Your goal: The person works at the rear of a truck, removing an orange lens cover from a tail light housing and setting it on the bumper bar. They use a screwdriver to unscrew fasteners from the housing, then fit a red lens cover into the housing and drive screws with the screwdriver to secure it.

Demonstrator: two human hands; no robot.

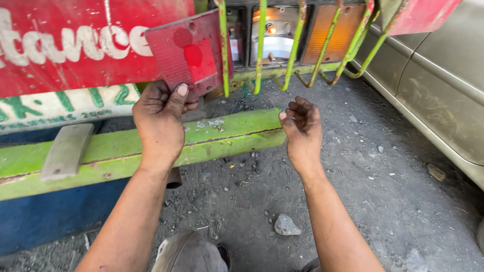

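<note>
Left of the green guard bars point(259, 48), my left hand point(160, 121) has its fingers point(179, 98) closed on the lower edge of the red lamp lens point(189, 55), which stands tilted against the painted tailboard point(75, 45). It looks like light, stiff, brittle plastic, best pinched by its rim. Below those bars, over the green bumper beam point(222, 136), my right hand point(302, 126) hangs half curled and empty.

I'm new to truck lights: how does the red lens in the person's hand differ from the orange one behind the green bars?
The red lens is off its housing, tilted, held by the left hand. The orange lens sits mounted and glows, caged by the green guard bars. Both are ribbed plastic rectangles.
</note>
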